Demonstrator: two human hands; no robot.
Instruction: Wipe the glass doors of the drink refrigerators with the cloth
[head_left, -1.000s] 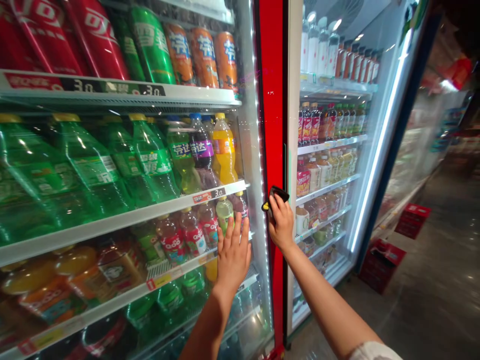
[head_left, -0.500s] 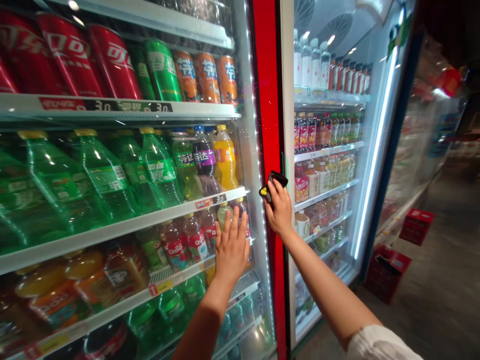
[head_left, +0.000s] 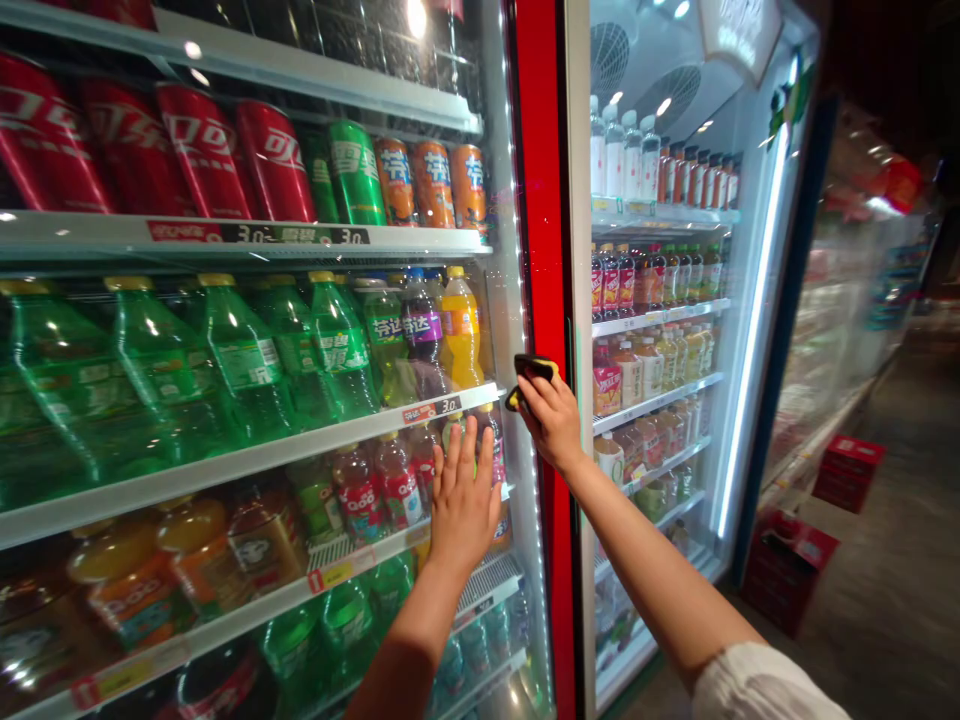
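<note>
Dark cloth (head_left: 535, 369), long axis level, in right hand (head_left: 550, 424).

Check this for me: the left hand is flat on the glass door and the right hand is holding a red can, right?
Not quite. The head view shows the right hand holding a small dark thing with a yellow edge, not a red can. The red cans are up on the top shelf. The left hand is flat on the glass door, as you said.
</note>
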